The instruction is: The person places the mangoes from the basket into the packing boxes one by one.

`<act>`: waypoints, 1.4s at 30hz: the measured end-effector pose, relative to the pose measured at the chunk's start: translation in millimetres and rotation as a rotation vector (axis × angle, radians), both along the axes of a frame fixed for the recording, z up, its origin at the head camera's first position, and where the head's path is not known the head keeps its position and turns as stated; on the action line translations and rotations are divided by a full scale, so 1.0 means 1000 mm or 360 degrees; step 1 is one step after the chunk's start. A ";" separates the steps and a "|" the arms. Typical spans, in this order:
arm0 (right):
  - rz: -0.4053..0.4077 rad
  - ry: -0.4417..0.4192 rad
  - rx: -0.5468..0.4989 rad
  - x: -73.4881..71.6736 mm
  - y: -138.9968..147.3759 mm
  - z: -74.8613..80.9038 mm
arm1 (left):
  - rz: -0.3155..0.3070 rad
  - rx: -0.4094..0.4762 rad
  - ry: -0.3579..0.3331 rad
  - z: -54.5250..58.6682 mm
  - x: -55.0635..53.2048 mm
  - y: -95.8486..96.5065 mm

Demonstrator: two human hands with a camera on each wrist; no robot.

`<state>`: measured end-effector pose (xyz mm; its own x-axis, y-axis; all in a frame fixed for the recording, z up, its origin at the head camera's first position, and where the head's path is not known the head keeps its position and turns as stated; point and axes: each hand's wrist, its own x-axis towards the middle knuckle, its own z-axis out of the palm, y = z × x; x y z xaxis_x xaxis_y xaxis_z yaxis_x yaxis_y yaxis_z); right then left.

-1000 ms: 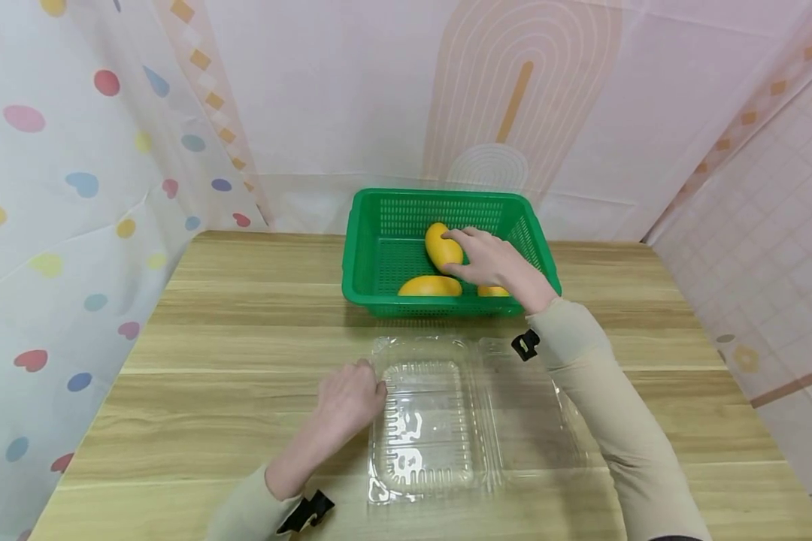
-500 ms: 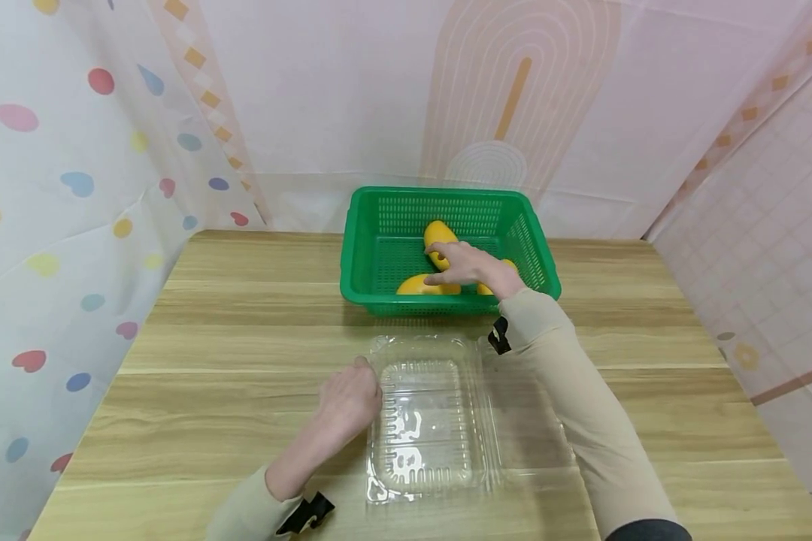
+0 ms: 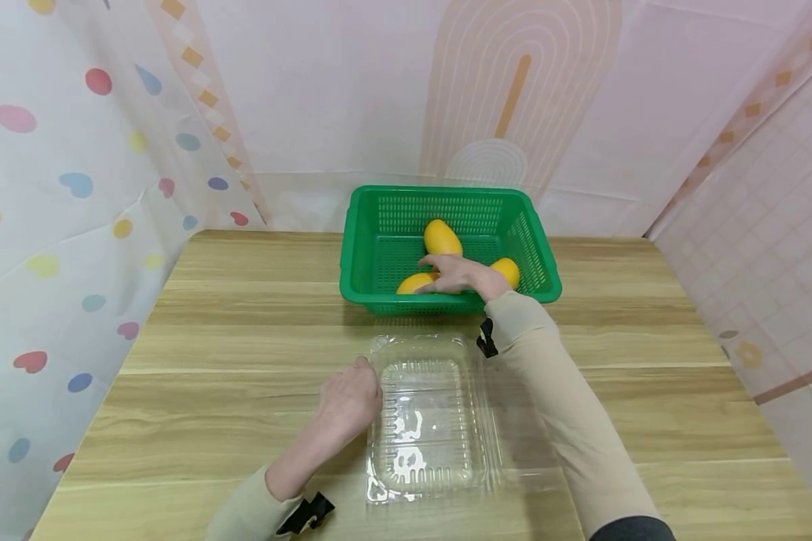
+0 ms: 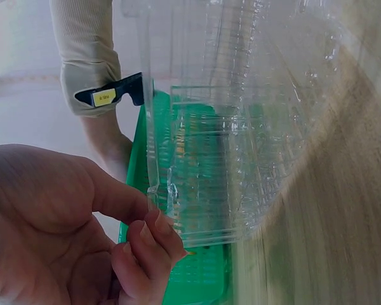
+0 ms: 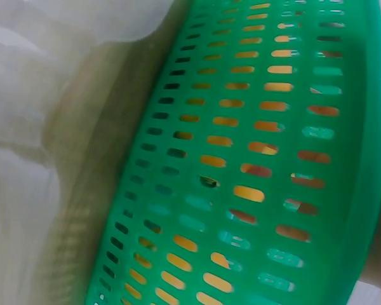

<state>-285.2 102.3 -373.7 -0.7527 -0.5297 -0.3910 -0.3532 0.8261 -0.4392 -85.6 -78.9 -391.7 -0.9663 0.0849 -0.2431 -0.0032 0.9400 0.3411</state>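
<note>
My left hand (image 3: 349, 398) pinches the left rim of a clear plastic clamshell box (image 3: 426, 432); the left wrist view shows thumb and fingertips meeting at the edge of the clear plastic (image 4: 203, 152). Inside a green basket (image 3: 349, 248), my right hand (image 3: 456, 274) is spread over the front mango (image 3: 411, 284), partly covering it. Whether its fingers touch that mango is hidden. Behind it lies another yellow mango (image 3: 441, 236), and a third mango (image 3: 507, 270) sits on the right. Through the slots of the basket wall (image 5: 178, 206), the right wrist view shows bits of yellow and fingers.
The box's clear lid (image 3: 528, 428) lies unfolded to the right, partly under my right forearm. Wooden tabletop (image 3: 230, 338) extends on both sides. A patterned cloth (image 3: 325, 113) hangs behind the basket, with more cloth at left and right.
My right hand has moved left and down from beside the back mango to the front one, uncovering the right mango. My left hand keeps its hold on the box.
</note>
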 end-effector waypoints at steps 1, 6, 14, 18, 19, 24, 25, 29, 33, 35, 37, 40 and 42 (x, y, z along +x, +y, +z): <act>0.0008 0.0010 0.0013 0.000 -0.001 -0.001 | 0.0004 0.0003 -0.0009 0.000 0.000 0.000; 0.0035 0.0030 0.0059 -0.002 -0.006 -0.007 | 0.0023 0.0016 -0.0045 0.001 -0.001 -0.001; 0.0039 -0.0067 0.0066 -0.007 -0.008 -0.014 | 0.0053 0.0117 -0.0063 -0.003 -0.005 -0.005; 0.0123 -0.0041 -0.0002 -0.030 0.000 -0.041 | 0.0061 0.0177 0.0025 -0.008 -0.007 -0.006; 0.0143 -0.0036 -0.0015 -0.037 0.002 -0.049 | 0.0059 0.0192 0.0063 -0.010 -0.007 -0.006; 0.0164 -0.0033 0.0000 -0.050 0.002 -0.065 | 0.0028 0.0199 0.0236 -0.015 -0.008 -0.006; 0.0182 -0.0036 -0.0005 -0.052 0.002 -0.066 | 0.0021 0.0180 0.0273 -0.016 -0.009 -0.006; 0.0206 0.0019 -0.0021 -0.042 0.000 -0.055 | 0.0006 0.0091 0.0384 -0.021 -0.011 -0.005; 0.0215 0.0049 -0.0023 -0.052 0.004 -0.071 | 0.0011 0.0019 0.0476 -0.027 -0.011 -0.003; 0.0225 0.0091 -0.0067 -0.063 0.007 -0.088 | 0.0010 0.0003 0.0515 -0.029 -0.011 -0.003; 0.0177 0.0012 -0.0031 -0.050 0.003 -0.068 | 0.0004 0.0000 0.0548 -0.032 -0.012 -0.002; 0.0145 0.0015 -0.0036 -0.035 0.000 -0.049 | -0.0005 0.0009 0.0604 -0.035 -0.012 -0.002; 0.0118 -0.0016 0.0000 -0.021 -0.003 -0.031 | -0.0005 0.0023 0.0642 -0.037 -0.013 -0.002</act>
